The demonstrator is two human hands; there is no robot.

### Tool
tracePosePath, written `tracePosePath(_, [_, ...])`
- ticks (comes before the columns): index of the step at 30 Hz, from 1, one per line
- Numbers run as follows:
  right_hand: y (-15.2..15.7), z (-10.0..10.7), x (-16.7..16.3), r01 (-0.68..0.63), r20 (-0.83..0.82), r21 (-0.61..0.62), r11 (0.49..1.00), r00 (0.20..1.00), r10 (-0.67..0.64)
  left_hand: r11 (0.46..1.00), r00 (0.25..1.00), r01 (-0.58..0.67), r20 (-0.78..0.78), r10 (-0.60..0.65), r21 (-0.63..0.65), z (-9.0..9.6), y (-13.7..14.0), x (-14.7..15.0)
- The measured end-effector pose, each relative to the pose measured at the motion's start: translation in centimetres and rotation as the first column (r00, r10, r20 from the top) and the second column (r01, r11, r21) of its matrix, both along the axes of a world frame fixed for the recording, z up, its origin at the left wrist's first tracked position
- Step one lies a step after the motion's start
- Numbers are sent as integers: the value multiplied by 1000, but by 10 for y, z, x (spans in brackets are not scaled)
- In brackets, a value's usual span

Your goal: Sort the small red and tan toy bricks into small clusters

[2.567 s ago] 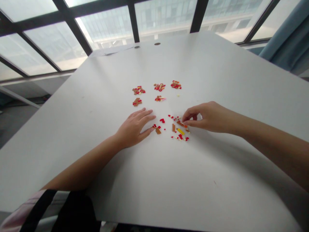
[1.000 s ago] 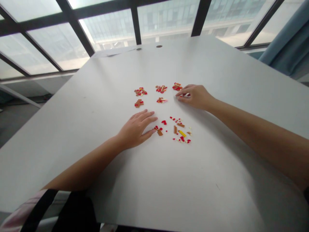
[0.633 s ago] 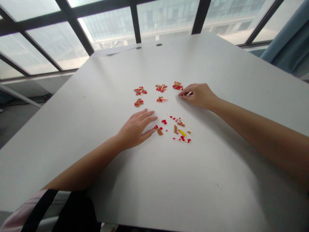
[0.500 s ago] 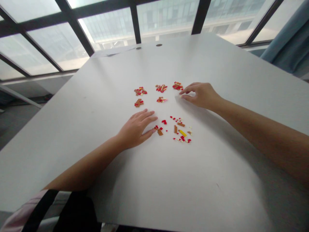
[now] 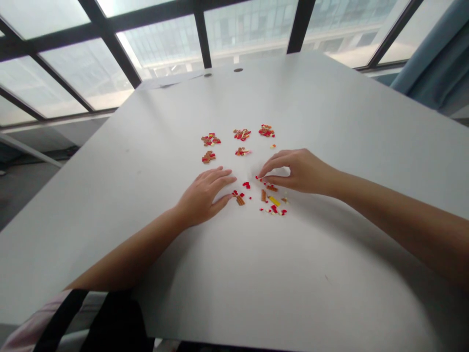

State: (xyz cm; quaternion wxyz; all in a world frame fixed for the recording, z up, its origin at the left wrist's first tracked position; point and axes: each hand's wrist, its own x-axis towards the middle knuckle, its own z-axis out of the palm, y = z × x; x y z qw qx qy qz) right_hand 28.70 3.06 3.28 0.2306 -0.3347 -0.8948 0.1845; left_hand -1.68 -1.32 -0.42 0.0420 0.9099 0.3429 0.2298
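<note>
All fingers of the left hand (image 5: pixel 205 198) lie spread on the white table (image 5: pixel 220 283), well left of the yellow brick (image 5: pixel 274 200); the thumb tip is at a ribbed brown brick (image 5: pixel 240 200). Next come red bricks (image 5: pixel 246 185), left of and slightly beyond the yellow brick. Just beyond it, the right hand (image 5: pixel 261 178) has thumb and index fingertip close together at a small red brick (image 5: pixel 257 177); whether they grip it, I cannot tell. Well beyond the yellow brick sits a mixed brick pile (image 5: pixel 266 131).
</note>
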Motion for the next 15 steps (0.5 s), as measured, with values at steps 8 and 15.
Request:
tracePosePath(8, [-28,-9,-27,-183,44,62,981,983,180,982,998,32,53,-43,186,6,-3,4])
tracePosePath(15, [-26,-9,-23,-154,66,76,985,987,149,971,996,32,71,-51,238,2,-2,4])
